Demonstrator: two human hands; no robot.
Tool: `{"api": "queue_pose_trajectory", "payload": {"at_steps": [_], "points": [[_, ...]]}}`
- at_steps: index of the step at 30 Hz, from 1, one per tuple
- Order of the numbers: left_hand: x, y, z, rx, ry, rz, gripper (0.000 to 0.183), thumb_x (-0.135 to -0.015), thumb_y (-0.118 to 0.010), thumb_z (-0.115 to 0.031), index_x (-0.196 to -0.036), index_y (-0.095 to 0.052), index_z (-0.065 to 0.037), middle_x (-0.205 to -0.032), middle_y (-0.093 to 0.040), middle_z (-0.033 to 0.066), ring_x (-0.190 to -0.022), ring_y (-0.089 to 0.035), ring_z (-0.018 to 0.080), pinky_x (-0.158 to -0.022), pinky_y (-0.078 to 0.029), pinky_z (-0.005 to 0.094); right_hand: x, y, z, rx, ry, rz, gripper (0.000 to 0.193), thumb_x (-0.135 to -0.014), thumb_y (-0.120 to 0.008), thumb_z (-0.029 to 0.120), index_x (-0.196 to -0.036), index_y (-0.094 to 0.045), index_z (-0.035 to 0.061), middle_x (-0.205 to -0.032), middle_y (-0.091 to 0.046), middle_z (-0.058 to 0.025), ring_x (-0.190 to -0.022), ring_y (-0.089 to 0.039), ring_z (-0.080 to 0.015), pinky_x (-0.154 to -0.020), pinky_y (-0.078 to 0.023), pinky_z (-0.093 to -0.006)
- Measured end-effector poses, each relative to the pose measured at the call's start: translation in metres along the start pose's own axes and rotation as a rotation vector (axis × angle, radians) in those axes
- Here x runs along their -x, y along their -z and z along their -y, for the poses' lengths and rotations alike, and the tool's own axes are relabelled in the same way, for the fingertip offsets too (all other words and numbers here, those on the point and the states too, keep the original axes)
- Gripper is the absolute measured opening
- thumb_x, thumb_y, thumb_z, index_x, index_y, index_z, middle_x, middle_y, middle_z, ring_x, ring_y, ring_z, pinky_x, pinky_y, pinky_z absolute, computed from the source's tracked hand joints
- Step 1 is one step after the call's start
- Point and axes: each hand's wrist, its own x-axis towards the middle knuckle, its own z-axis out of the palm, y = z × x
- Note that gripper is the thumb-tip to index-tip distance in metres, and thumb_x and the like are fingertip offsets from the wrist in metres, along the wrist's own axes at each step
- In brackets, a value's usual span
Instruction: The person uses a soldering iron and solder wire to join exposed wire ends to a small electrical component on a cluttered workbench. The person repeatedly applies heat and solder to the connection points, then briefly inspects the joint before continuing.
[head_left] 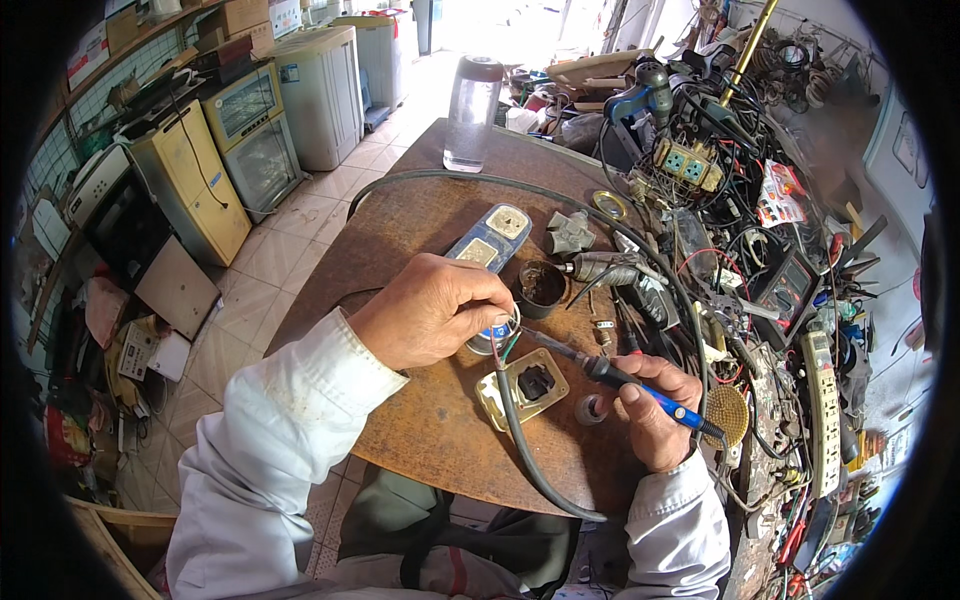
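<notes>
My right hand [660, 412] grips a soldering iron [603, 370] with a blue and black handle. Its metal tip points left, toward coloured wire ends at the end of a thick black cable [520, 432]. Above those wires, the fingers of my left hand [432, 312] pinch a thin wire; its exact kind is hard to make out. A small blue-labelled spool [484, 342] is partly covered by this hand. Just below lies a cream square socket housing [553, 398] with a black insert, and a small round jar [591, 408] sits beside it.
Behind my left hand rests a blue outlet block [507, 228], beside a dark round tin [541, 288]. A clear bottle [472, 115] stands at the table's far end. Tangled tools and cables, a multimeter [785, 290] and a power strip [822, 415] crowd the right. Old appliances [318, 95] line the left.
</notes>
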Motion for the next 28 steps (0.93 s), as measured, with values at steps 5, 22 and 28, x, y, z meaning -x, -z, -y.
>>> {"api": "queue_pose_trajectory", "payload": {"at_steps": [5,22,28], "points": [[-0.0004,0.0003,-0.0011,0.001,-0.007,0.002,0.009,-0.084,-0.072,-0.004,-0.093,-0.071,-0.001,-0.084,-0.071,0.0107,-0.075,-0.07,0.0202,-0.066,-0.054,0.0309,-0.0009,-0.0026,-0.0036,0.036,0.018,-0.031,0.036,-0.086,-0.074,0.023,-0.108,-0.066,-0.0052,-0.089,-0.071,-0.0141,-0.07,-0.066,-0.0166,-0.065,-0.051,-0.0269],[-0.0004,0.0003,0.0021,-0.036,-0.039,0.003,0.01,-0.083,-0.072,-0.003,-0.092,-0.072,-0.001,-0.088,-0.072,0.0121,-0.079,-0.072,0.0223,-0.069,-0.056,0.0316,-0.0006,0.0002,0.0003,0.025,-0.02,0.01,0.033,-0.089,-0.072,0.016,-0.112,-0.064,-0.0071,-0.091,-0.071,-0.0128,-0.08,-0.068,-0.0174,-0.076,-0.054,-0.0299],[0.0,0.0001,0.0022,-0.039,-0.031,0.002,0.01,-0.082,-0.073,-0.003,-0.092,-0.072,-0.001,-0.088,-0.073,0.012,-0.079,-0.072,0.0227,-0.07,-0.056,0.032,-0.0007,0.0002,-0.0007,0.014,-0.036,0.005,0.035,-0.089,-0.072,0.017,-0.113,-0.064,-0.0067,-0.092,-0.071,-0.0137,-0.08,-0.069,-0.0189,-0.076,-0.055,-0.0308]]}}
